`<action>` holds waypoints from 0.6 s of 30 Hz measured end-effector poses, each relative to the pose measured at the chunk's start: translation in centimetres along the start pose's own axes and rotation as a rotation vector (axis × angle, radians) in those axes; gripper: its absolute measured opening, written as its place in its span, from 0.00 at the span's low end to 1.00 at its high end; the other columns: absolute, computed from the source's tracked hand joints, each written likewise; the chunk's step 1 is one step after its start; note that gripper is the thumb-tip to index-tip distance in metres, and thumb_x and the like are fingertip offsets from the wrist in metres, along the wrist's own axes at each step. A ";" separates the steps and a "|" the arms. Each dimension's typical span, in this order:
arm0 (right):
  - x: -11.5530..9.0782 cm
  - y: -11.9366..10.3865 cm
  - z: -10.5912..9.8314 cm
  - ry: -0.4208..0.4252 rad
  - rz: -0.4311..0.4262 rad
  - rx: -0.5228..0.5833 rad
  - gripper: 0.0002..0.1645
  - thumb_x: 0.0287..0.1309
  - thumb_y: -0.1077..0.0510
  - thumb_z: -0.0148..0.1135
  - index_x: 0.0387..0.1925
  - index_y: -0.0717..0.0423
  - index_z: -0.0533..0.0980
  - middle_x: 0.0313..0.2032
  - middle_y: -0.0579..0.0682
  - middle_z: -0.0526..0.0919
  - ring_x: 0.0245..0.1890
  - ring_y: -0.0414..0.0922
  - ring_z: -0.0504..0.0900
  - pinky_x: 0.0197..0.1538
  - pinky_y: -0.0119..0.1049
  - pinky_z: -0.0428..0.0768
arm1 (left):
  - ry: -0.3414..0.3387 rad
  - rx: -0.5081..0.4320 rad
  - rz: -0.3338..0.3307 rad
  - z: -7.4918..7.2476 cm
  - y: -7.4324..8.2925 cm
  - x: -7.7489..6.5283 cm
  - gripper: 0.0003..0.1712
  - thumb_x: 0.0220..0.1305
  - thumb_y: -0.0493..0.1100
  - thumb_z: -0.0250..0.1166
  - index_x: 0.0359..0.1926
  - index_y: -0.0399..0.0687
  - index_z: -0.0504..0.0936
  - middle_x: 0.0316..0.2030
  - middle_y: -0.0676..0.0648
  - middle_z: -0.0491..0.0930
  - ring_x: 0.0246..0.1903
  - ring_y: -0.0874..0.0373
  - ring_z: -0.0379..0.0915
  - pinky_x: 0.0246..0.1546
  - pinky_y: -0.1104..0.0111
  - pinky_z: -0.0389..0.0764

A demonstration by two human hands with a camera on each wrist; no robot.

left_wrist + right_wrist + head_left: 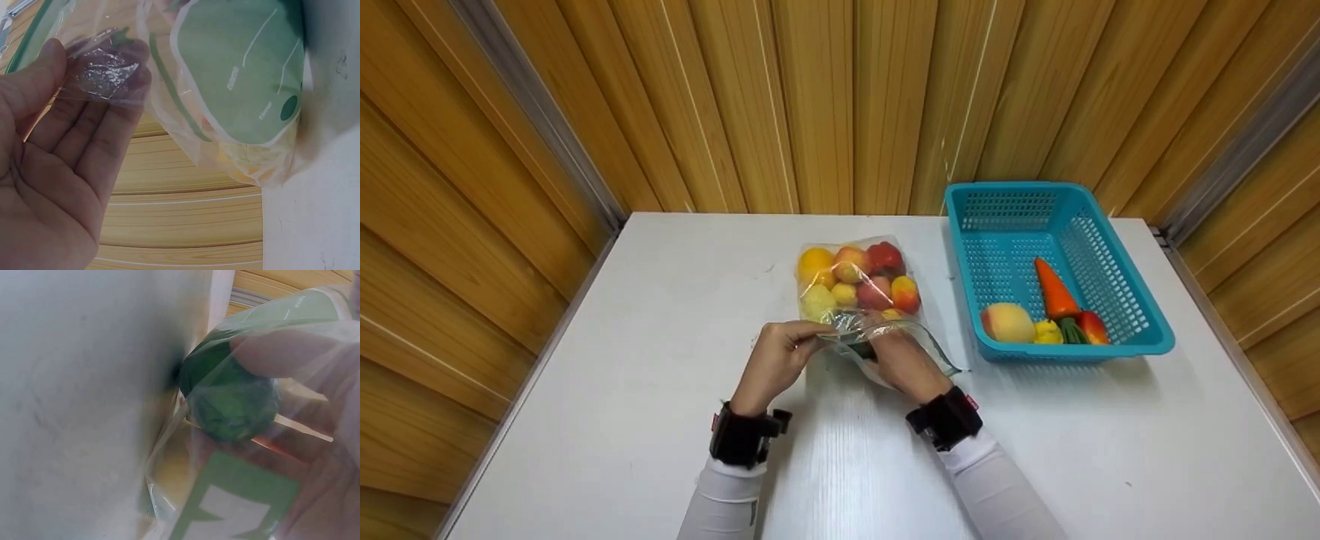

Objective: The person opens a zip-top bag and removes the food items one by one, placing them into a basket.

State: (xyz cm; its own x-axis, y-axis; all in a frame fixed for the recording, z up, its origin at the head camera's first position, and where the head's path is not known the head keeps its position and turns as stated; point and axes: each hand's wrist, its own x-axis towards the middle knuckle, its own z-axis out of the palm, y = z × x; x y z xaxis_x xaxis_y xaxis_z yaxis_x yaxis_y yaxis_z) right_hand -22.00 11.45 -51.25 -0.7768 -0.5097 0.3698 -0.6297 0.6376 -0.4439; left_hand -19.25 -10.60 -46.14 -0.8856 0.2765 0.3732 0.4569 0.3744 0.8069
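A clear zip bag (pixel 924 346) lies mid-table, its far part filled with fruit (pixel 851 264) in yellow, orange and red. My left hand (pixel 780 358) pinches the left side of the bag's mouth between thumb and fingers; in the left wrist view the thin plastic (pixel 109 76) covers its fingertips. My right hand (pixel 906 364) reaches inside the mouth. Through the film in the right wrist view, its thumb and fingers hold a dark green, rounded item (pixel 230 396), whose kind is hard to make out. Green printing (pixel 242 73) marks the bag.
At the right stands a blue plastic basket (pixel 1136 292). A carrot (pixel 1054 289), a peach (pixel 1009 324), a small yellow fruit (pixel 1047 332) and a red-orange fruit (pixel 1093 328) are inside it. Wood-patterned panels (pixel 810 105) border the white table (pixel 645 360).
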 end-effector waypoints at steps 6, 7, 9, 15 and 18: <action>0.0 -0.3 -1.4 -0.039 -0.004 -0.056 0.22 0.55 0.63 0.72 0.51 0.66 0.78 0.42 0.60 0.84 0.41 0.54 0.82 0.49 0.50 0.83 | 0.016 -0.011 -0.006 -0.2 0.0 0.0 0.08 0.66 0.34 0.69 0.43 0.41 0.92 0.41 0.45 0.90 0.44 0.53 0.87 0.46 0.64 0.86; 0.1 -0.3 -1.7 -0.047 -0.001 -0.054 0.20 0.53 0.64 0.73 0.48 0.66 0.79 0.41 0.60 0.84 0.40 0.54 0.80 0.47 0.50 0.82 | 0.020 -0.011 -0.004 -0.2 0.1 0.0 0.08 0.66 0.34 0.69 0.43 0.41 0.92 0.41 0.45 0.90 0.44 0.53 0.87 0.47 0.64 0.86; 0.2 -0.4 -2.3 -0.066 0.017 -0.032 0.18 0.52 0.64 0.73 0.46 0.64 0.82 0.42 0.59 0.84 0.41 0.52 0.79 0.46 0.48 0.82 | 0.026 -0.010 -0.004 -0.3 0.1 0.0 0.08 0.65 0.33 0.69 0.43 0.40 0.92 0.42 0.45 0.90 0.45 0.52 0.87 0.48 0.63 0.86; 0.2 -1.0 -4.0 -0.137 0.069 0.063 0.28 0.55 0.64 0.71 0.59 0.60 0.81 0.51 0.59 0.84 0.45 0.52 0.79 0.51 0.49 0.82 | 0.032 -0.005 0.002 -0.4 0.2 0.0 0.08 0.65 0.32 0.69 0.43 0.40 0.91 0.42 0.44 0.90 0.46 0.51 0.87 0.49 0.63 0.86; 0.1 -1.3 -4.9 -0.155 0.051 0.077 0.27 0.55 0.65 0.70 0.58 0.59 0.80 0.52 0.59 0.84 0.47 0.53 0.79 0.54 0.51 0.81 | 0.035 -0.005 0.006 -0.4 0.1 0.0 0.08 0.65 0.32 0.69 0.43 0.40 0.91 0.42 0.44 0.90 0.46 0.50 0.87 0.49 0.62 0.86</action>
State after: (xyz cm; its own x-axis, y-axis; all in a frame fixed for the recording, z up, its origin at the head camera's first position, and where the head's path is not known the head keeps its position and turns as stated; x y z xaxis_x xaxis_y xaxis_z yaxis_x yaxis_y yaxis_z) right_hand -21.18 13.36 -46.67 -0.7962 -0.5647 0.2172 -0.5834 0.6217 -0.5226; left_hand -19.20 -10.95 -45.84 -0.8852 0.2477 0.3937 0.4619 0.3686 0.8067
